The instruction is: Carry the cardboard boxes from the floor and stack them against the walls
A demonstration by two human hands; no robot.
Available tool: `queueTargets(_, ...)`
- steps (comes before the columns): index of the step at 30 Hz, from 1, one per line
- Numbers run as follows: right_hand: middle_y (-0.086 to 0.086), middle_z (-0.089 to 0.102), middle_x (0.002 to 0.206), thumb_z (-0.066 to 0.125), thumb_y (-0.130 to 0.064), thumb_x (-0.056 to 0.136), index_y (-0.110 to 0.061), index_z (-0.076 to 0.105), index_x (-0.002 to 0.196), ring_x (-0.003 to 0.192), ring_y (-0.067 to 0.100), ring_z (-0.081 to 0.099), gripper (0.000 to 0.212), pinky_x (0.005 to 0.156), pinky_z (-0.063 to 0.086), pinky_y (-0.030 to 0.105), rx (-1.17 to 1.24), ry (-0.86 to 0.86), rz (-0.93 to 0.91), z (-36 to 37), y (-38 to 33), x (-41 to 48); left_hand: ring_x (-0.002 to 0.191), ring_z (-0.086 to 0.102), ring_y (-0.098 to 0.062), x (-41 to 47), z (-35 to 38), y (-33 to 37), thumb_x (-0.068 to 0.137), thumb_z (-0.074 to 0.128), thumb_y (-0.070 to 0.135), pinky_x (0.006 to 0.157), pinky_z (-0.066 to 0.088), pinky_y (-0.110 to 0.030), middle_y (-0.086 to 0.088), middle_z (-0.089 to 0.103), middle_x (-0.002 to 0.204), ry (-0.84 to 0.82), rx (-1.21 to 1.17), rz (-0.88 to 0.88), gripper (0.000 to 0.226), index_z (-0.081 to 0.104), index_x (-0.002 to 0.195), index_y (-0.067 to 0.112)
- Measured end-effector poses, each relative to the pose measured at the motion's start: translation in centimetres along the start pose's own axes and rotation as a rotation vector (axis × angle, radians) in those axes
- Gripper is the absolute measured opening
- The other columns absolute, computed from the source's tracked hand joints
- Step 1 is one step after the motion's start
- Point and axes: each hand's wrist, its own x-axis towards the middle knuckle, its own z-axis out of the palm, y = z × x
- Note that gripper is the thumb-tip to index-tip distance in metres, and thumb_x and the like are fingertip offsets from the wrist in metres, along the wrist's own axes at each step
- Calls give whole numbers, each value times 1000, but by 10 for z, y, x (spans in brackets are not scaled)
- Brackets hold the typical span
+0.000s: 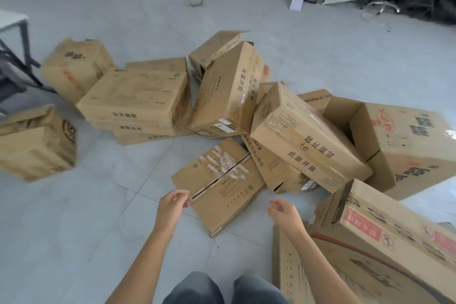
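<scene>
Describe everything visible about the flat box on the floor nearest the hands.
The flat box is shallow brown cardboard, lying flat on the grey tiled floor. Its top flaps meet at a middle seam, slightly gaping, with torn clear tape and white label scraps; small green squares and faint print show. A tilted box abuts its right side. The left hand hovers at its near corner; contact unclear.
</scene>
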Motion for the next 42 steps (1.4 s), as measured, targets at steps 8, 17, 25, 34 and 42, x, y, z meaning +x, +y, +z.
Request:
queueTargets(8, 2, 56, 110, 54, -18, 92, -12, 53, 125, 102, 16, 51, 34, 83, 42, 26, -57, -63, -36, 33, 11, 103, 73, 52, -24, 101, 13, -41, 89, 50, 1, 60, 38, -22, -9, 57, 72, 60, 44, -7, 26, 56, 66, 10)
queueTargets(17, 7, 48, 136, 50, -10, 92, -9, 49, 131, 126, 24, 43, 39, 98, 38, 29, -303, -127, -31, 137, 124, 295, 84, 52, -25, 259, 59, -214, 89, 49, 7, 74, 37, -28, -6, 56, 79, 84, 174, -127, 14, 59, 79, 10)
queueTargets(25, 5, 42, 141, 50, -18, 89, -17, 44, 136, 123, 23, 46, 47, 100, 42, 31, -568, -212, -14, 215, 232, 433, 74, 53, -25, 366, 97, -369, 93, 53, 16, 63, 39, -29, -8, 56, 81, 149, 252, -217, 17, 56, 106, 6)
queueTargets(34, 12, 17, 148, 54, -40, 87, -23, 24, 144, 137, 36, 12, 67, 113, 23, 45, -914, -142, -82, 254, 264, 455, 65, 50, -24, 378, 127, -443, 86, 58, 25, 59, 43, -28, -10, 49, 84, -19, 185, -564, 25, 47, 96, 4)
queueTargets(42, 13, 18, 149, 51, -56, 83, -23, 17, 145, 136, 36, 16, 79, 111, 23, 46, -1008, -102, -121, 262, 267, 454, 74, 55, -30, 339, 160, -455, 84, 58, 21, 56, 45, -29, -10, 48, 96, -3, 69, -751, 46, 33, 119, 7)
